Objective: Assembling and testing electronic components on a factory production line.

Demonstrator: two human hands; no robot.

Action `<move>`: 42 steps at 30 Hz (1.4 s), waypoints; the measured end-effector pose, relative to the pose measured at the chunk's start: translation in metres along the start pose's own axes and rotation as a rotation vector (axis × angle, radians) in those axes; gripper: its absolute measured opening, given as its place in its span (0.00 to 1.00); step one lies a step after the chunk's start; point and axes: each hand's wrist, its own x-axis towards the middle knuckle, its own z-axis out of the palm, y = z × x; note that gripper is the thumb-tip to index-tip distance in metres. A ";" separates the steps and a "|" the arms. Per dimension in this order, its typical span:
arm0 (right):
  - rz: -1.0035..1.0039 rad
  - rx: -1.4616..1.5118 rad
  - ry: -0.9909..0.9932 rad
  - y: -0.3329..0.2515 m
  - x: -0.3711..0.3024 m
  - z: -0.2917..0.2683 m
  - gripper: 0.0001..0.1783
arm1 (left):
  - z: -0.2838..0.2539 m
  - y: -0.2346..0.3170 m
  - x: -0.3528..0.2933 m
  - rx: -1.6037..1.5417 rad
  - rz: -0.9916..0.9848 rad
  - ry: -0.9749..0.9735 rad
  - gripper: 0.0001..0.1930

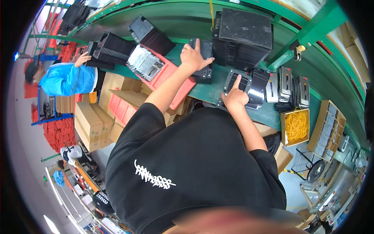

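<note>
Two bare arms reach forward from a black T-shirt (202,156) with white lettering, out over a green surface (213,89). The right grip (236,98) is the nearer one: its index finger points away across a black panel (229,82), its thumb stands out to the side, and the other fingers curl in, pinching nothing that shows. That panel lies flat at the near edge of the surface, beside a glossy dark-and-silver panel (256,89). Farther out, the left grip (193,57) is spread, thumb and index finger wide apart, over a short black stack (206,48); it seems to rest on the top, though firm contact cannot be told.

To the right sit an open box (284,134) full of yellow bands (296,124), upright silver-edged parts (286,84) and a divided carton (318,126) with grey pieces. On the left, a red tray (182,86) passes under the left forearm, silvery pieces (144,62) at its far end.

Beyond the hands rise a tall stack of black plates (244,35) and a leaning dark stack (152,36). Cardboard boxes (89,126) stand off to the left. Farther away, a co-worker in blue (69,80) touches another row of black parts (113,48).
</note>
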 end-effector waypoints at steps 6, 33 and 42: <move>-0.073 0.112 0.148 0.011 0.000 0.018 0.68 | -0.014 0.000 0.006 -0.117 -0.093 -0.057 0.65; -0.027 0.401 0.633 0.141 0.006 0.042 0.41 | -0.010 0.108 -0.118 -0.473 0.377 0.189 0.50; -0.479 0.634 0.348 0.120 -0.059 0.080 0.26 | 0.001 0.158 -0.104 -0.110 0.211 -0.287 0.69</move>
